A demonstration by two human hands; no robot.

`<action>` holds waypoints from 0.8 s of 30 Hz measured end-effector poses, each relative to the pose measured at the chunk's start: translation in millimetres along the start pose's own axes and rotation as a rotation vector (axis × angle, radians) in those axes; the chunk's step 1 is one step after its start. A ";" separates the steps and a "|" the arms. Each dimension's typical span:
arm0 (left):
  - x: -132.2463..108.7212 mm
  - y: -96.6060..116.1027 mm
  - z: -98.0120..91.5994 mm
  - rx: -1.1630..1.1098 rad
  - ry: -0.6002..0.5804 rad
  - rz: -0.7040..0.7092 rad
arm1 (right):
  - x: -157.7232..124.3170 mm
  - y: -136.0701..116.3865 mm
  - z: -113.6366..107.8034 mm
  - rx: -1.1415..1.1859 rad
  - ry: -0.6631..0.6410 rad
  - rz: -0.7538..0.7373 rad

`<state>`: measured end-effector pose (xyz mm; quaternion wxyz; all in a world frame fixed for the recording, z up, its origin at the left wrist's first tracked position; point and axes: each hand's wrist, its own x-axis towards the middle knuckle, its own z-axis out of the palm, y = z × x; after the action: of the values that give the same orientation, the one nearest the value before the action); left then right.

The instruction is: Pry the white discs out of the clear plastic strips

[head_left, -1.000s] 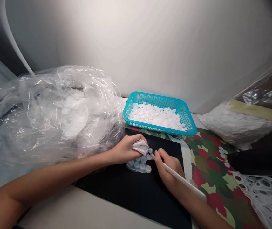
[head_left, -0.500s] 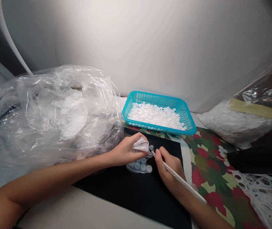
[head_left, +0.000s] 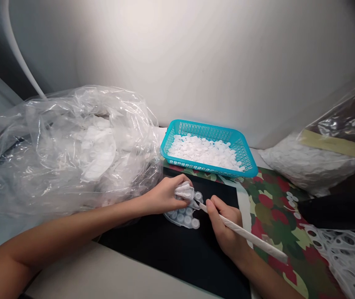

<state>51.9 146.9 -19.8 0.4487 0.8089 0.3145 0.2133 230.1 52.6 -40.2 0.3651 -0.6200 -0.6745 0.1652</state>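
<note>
My left hand (head_left: pixel 165 196) pinches a crumpled white film piece (head_left: pixel 184 192), which joins a translucent plastic sheet of small round cups (head_left: pixel 183 218) lying on a black mat (head_left: pixel 165 253). My right hand (head_left: pixel 224 224) grips a long white stick (head_left: pixel 246 233) like a pen. Its narrow tip reaches the right edge of the cup sheet, close to the crumpled film. My left fingers hide part of the sheet.
A turquoise plastic basket (head_left: pixel 202 129) full of white discs stands beyond the mat. A large clear bag (head_left: pixel 65 145) lies to the left, and a taped bag of discs (head_left: pixel 305 164) to the right. Camouflage-patterned cloth (head_left: pixel 277 211) and perforated white plastic scrap (head_left: pixel 345 261) lie at right.
My right hand has shifted right, and the stick now lies at a flatter angle with more of its length showing. The crumpled film and cup sheet have moved slightly with my left hand.
</note>
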 end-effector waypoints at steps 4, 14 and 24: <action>-0.2 0.4 -0.4 0.013 0.009 -0.015 | 0.6 2.2 0.2 0.007 -0.037 -0.006; -0.2 -1.4 0.8 0.010 -0.003 -0.011 | 2.3 1.8 1.0 -0.014 -0.078 0.030; -1.2 -0.6 0.4 -0.007 -0.007 0.007 | 0.5 2.6 2.2 -0.039 -0.112 0.043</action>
<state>51.2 146.0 -20.6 0.4519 0.8092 0.3091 0.2130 230.5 54.0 -43.3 0.3110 -0.6311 -0.6835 0.1945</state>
